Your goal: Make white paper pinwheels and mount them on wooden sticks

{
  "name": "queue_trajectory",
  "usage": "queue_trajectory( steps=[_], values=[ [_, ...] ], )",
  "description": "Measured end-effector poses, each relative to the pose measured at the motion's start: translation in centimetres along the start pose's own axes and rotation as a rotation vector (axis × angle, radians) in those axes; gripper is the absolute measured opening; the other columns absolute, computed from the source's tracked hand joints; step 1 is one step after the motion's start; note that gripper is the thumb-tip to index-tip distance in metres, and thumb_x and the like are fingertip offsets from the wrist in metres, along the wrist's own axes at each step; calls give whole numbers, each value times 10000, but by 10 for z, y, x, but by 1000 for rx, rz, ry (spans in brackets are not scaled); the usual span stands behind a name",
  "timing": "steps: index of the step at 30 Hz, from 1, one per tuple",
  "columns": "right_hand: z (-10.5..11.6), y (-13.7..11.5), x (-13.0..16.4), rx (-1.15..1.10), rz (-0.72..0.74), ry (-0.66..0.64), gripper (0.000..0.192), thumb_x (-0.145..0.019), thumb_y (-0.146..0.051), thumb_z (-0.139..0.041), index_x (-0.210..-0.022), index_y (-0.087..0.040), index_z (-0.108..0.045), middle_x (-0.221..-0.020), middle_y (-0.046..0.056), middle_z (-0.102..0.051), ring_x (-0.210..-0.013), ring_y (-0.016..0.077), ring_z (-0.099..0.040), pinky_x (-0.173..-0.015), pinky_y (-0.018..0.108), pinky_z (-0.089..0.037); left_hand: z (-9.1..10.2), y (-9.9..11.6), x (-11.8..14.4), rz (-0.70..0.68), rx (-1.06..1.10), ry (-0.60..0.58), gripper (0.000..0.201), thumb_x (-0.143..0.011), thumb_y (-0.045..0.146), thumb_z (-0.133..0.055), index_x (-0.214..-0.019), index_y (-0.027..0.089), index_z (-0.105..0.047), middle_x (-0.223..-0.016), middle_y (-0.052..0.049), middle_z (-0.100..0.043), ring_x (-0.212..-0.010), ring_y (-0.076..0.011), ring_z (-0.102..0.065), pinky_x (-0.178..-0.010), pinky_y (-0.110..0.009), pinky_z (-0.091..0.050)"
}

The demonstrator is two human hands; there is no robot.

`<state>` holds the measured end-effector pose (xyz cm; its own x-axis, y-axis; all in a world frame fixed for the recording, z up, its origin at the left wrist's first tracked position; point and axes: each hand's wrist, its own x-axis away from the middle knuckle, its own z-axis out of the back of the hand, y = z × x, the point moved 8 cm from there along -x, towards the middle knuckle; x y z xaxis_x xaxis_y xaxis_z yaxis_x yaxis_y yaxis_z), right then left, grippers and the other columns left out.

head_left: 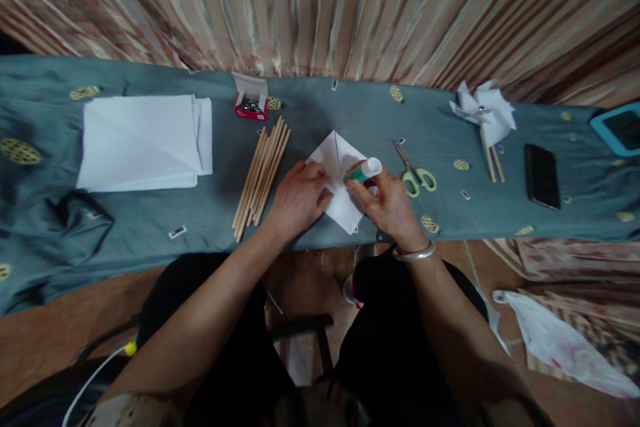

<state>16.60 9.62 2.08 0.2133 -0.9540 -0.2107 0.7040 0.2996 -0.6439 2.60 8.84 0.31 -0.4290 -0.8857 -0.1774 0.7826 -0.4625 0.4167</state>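
Note:
A square of white paper with crease or cut lines running in from its corners lies turned like a diamond on the cloth. My left hand rests on its left side, fingers bent and thumb apart, pressing the sheet rather than gripping it. Over the paper's right side, my right hand is closed around a green and white glue stick. The glue stick is tilted, its white end up to the right and its lower end at the middle of the paper. Fingers partly hide the paper.
Left of the paper lie several wooden sticks, an opened red box of small metal pieces and a stack of white paper. Rightward are green-handled scissors, finished paper pinwheels on sticks, a black phone and a blue-framed device.

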Motion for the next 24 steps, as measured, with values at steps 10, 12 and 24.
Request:
queue_trajectory(
  steps=[10,12,24],
  values=[
    [1,3,-1,-5,7,49,324,-882,-485,-573,-992,-187,-637,-760,39,-696,-665,185,-632,-638,320,-480,1,1,-1,28,-15,-33,256,-896,251,-545,-1055,130,-704,-1145,-114,-640,-1039,-284,-556,-916,-435,-484],
    [2,4,-2,-10,6,60,318,-881,-487,-575,-990,-196,-637,-759,36,-694,-667,185,-629,-641,324,-478,0,1,0,22,-14,-26,254,-898,253,-541,-1052,134,-703,-1142,-112,-640,-1035,-283,-558,-918,-438,-482],
    [0,8,-5,18,-17,87,287,-870,-449,-591,-1001,-197,-633,-754,36,-694,-667,194,-635,-627,329,-471,0,1,0,14,-11,-30,266,-897,255,-539,-1061,125,-703,-1136,-115,-640,-1030,-280,-557,-931,-437,-475]
  ],
)
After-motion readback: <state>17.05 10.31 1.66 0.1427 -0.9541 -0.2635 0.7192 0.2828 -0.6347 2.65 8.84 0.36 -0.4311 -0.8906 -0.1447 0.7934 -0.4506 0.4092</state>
